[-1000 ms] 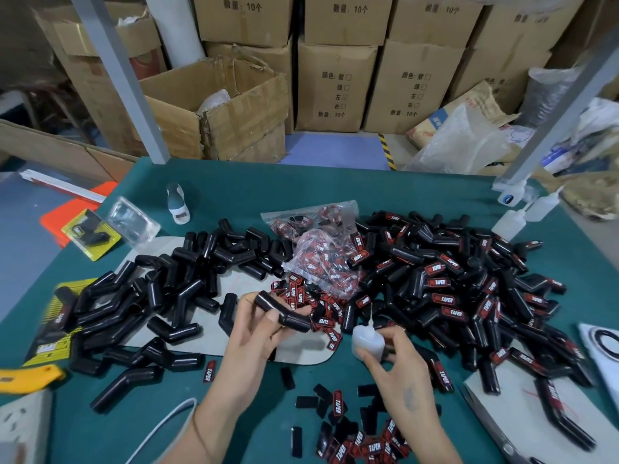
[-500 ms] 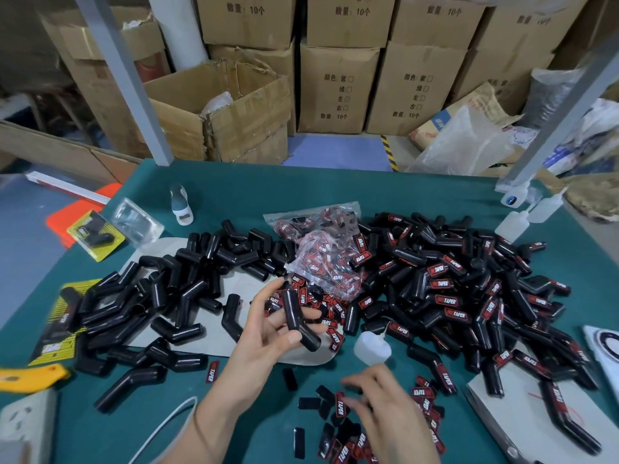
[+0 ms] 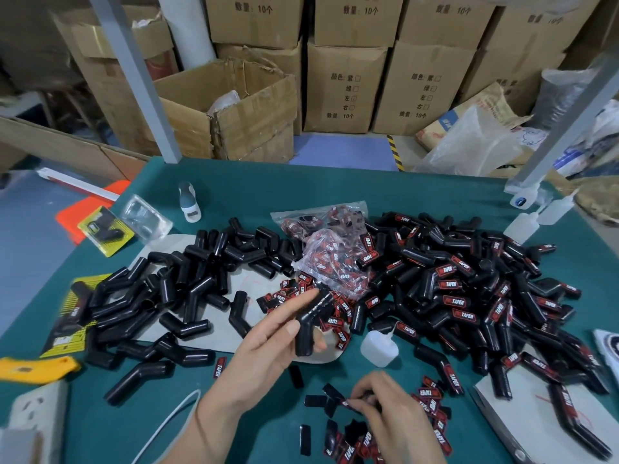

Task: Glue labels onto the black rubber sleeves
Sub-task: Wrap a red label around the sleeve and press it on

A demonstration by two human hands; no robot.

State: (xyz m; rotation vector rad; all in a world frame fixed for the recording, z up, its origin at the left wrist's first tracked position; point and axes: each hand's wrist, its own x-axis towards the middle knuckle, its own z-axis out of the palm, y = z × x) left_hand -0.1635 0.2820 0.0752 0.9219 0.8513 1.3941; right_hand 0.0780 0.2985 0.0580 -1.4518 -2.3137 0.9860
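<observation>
At lower frame, my right hand [image 3: 390, 410] pinches a label [image 3: 348, 404] from the loose heap. Centre, my left hand [image 3: 268, 343] grips a bent black sleeve [image 3: 310, 324]. Wet glue might smear if I misplace it. Beyond: the glue bottle [image 3: 378, 346], green bench [image 3: 268, 182], cartons [image 3: 345, 88].

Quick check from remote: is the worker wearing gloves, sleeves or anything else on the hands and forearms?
No gloves or sleeves show: both the left hand and right hand are bare, forearms too. A thin band circles the left wrist. No rings are visible.
</observation>
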